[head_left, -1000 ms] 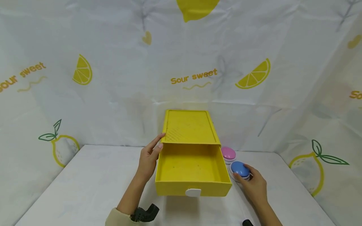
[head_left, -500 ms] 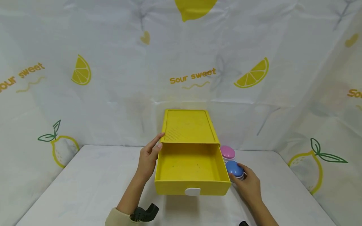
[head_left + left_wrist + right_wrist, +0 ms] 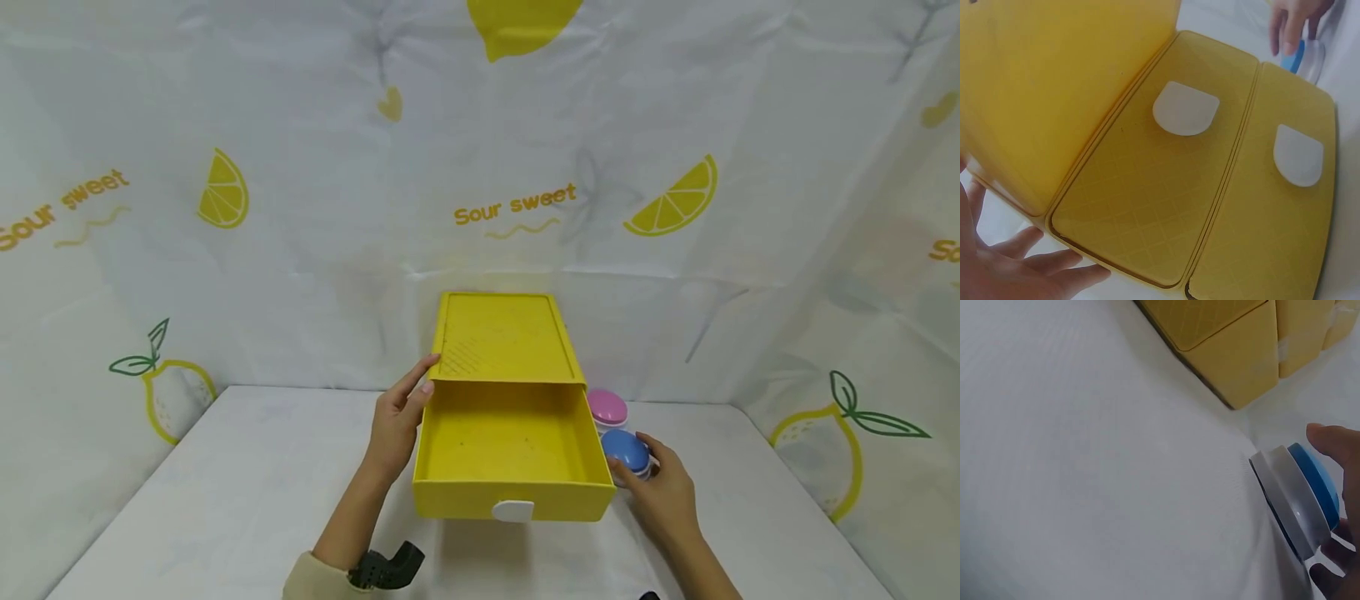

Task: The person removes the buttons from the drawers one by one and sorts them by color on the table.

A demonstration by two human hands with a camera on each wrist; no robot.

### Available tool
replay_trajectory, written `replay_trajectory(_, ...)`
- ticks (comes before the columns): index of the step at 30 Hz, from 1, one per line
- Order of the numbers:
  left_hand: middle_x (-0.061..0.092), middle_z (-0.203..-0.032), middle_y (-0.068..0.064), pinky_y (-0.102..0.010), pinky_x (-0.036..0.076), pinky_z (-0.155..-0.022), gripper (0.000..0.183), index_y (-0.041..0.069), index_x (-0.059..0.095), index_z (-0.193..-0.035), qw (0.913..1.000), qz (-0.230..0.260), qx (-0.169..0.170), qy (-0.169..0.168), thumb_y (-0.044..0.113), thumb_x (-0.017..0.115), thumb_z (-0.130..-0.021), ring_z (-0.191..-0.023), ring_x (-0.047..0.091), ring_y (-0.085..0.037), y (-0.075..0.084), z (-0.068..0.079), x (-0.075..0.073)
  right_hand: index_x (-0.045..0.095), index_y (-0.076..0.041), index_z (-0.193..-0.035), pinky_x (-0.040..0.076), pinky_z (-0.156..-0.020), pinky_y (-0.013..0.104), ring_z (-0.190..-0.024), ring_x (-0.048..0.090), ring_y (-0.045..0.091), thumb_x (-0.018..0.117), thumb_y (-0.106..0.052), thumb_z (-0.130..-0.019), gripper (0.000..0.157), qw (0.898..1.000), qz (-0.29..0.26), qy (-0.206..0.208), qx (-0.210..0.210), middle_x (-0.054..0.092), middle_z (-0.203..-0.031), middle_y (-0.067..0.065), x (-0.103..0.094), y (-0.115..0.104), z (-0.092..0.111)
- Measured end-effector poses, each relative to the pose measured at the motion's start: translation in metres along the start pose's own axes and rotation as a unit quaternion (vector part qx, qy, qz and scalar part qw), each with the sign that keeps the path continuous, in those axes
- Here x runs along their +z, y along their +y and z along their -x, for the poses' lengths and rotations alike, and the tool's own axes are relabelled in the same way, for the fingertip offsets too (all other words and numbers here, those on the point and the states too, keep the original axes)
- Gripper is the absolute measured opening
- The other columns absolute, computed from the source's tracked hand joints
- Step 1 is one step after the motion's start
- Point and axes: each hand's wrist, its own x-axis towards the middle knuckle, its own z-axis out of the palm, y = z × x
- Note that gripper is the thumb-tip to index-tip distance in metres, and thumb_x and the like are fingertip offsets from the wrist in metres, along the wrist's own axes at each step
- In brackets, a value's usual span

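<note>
A yellow drawer cabinet (image 3: 502, 333) stands against the back cloth, its top drawer (image 3: 513, 500) pulled out and bare inside. My left hand (image 3: 393, 425) rests with extended fingers on the cabinet's left side, by the upper front corner. In the left wrist view two closed lower drawers show white tabs (image 3: 1186, 109). To the right of the cabinet, my right hand (image 3: 663, 492) holds a round blue-domed buzzer button (image 3: 625, 450) between thumb and fingers. Its white base (image 3: 1291, 500) stands on the table. A pink-domed buzzer button (image 3: 607, 407) sits just behind it, partly hidden.
White cloth covers the table (image 3: 225, 500), and a lemon-printed cloth (image 3: 337, 208) hangs behind and at the sides. The pulled-out drawer juts forward between my hands. A black strap device (image 3: 386, 567) is on my left wrist.
My right hand has shifted the blue buzzer button left, closer to the cabinet and in front of the pink one. Over the last half second it has hardly moved. The left hand stays put.
</note>
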Motion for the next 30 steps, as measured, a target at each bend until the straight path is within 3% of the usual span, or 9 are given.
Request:
replay_trajectory(4, 0.044, -0.159, 0.000, -0.032, 0.054, -0.105, 0.043, 0.023, 0.052, -0.149, 1.0000, 0.005, 0.000, -0.001, 0.028, 0.046, -0.107, -0.140, 0.050, -0.020, 0.000, 0.000, 0.000, 0.046, -0.003, -0.149, 0.044, -0.112, 0.059, -0.136, 0.047, 0.044, 0.073, -0.045, -0.091, 0.076, 0.999, -0.022, 0.025, -0.033, 0.047, -0.150, 0.026, -0.012, -0.009, 0.004)
replay_trajectory(8, 0.044, -0.159, -0.001, -0.028, 0.054, -0.103, 0.043, 0.021, 0.051, -0.150, 1.0000, 0.003, 0.004, 0.003, 0.026, 0.046, -0.107, -0.138, 0.052, -0.019, -0.001, 0.000, 0.000, 0.052, -0.008, -0.145, 0.051, -0.101, 0.020, -0.130, 0.055, 0.036, 0.073, -0.043, -0.092, 0.067, 0.996, -0.046, 0.043, -0.070, 0.059, -0.143, 0.020, -0.028, -0.026, 0.009)
replay_trajectory(10, 0.044, -0.159, -0.003, -0.026, 0.055, -0.101, 0.044, 0.020, 0.051, -0.150, 1.0000, -0.001, 0.008, 0.004, 0.025, 0.046, -0.107, -0.135, 0.054, -0.018, -0.001, 0.000, 0.000, 0.053, -0.010, -0.145, 0.044, -0.088, 0.002, -0.127, 0.058, 0.032, 0.071, -0.045, -0.093, 0.064, 0.994, -0.061, 0.039, -0.077, 0.062, -0.140, 0.018, -0.037, -0.038, 0.013)
replay_trajectory(12, 0.044, -0.159, -0.005, -0.024, 0.055, -0.100, 0.044, 0.019, 0.051, -0.150, 0.9999, -0.001, 0.010, 0.003, 0.025, 0.046, -0.107, -0.134, 0.055, -0.016, -0.001, 0.000, 0.001, 0.054, -0.012, -0.144, 0.037, -0.083, -0.006, -0.124, 0.060, 0.025, 0.070, -0.044, -0.094, 0.061, 0.993, -0.079, 0.033, -0.085, 0.064, -0.138, 0.016, -0.045, -0.052, 0.018)
replay_trajectory(16, 0.044, -0.159, -0.007, -0.027, 0.055, -0.101, 0.044, 0.019, 0.050, -0.150, 0.9999, 0.001, 0.011, 0.001, 0.025, 0.046, -0.107, -0.134, 0.055, -0.016, 0.000, 0.000, 0.001, 0.057, -0.016, -0.142, 0.043, -0.083, -0.003, -0.108, 0.060, -0.007, 0.070, -0.039, -0.095, 0.054, 0.988, -0.099, 0.029, -0.111, 0.068, -0.132, 0.011, -0.060, -0.078, 0.030)
replay_trajectory(19, 0.045, -0.159, -0.007, -0.032, 0.055, -0.103, 0.044, 0.018, 0.050, -0.151, 0.9999, 0.002, 0.012, 0.000, 0.024, 0.046, -0.107, -0.136, 0.054, -0.022, 0.000, 0.000, 0.002, 0.061, -0.020, -0.138, 0.047, -0.082, 0.001, -0.100, 0.056, -0.018, 0.072, -0.036, -0.094, 0.048, 0.986, -0.104, 0.037, -0.129, 0.071, -0.120, -0.005, -0.070, -0.096, 0.043)
replay_trajectory(23, 0.044, -0.159, -0.008, -0.033, 0.054, -0.105, 0.045, 0.018, 0.050, -0.151, 0.9999, 0.000, 0.014, -0.001, 0.024, 0.046, -0.107, -0.140, 0.051, -0.026, 0.000, 0.000, 0.002, 0.065, -0.022, -0.132, 0.049, -0.084, 0.003, -0.098, 0.061, -0.010, 0.074, -0.025, -0.093, 0.040, 0.976, -0.120, 0.052, -0.174, 0.067, -0.106, -0.021, -0.080, -0.116, 0.063)
replay_trajectory(30, 0.045, -0.159, -0.006, -0.035, 0.053, -0.106, 0.044, 0.019, 0.050, -0.151, 0.9999, -0.001, 0.010, 0.003, 0.024, 0.045, -0.107, -0.141, 0.049, -0.025, 0.001, 0.001, 0.002, 0.069, -0.021, -0.121, 0.047, -0.088, 0.005, -0.091, 0.061, 0.000, 0.081, -0.004, -0.083, 0.044, 0.950, -0.131, 0.080, -0.271, 0.070, -0.104, -0.013, -0.093, -0.143, 0.100)
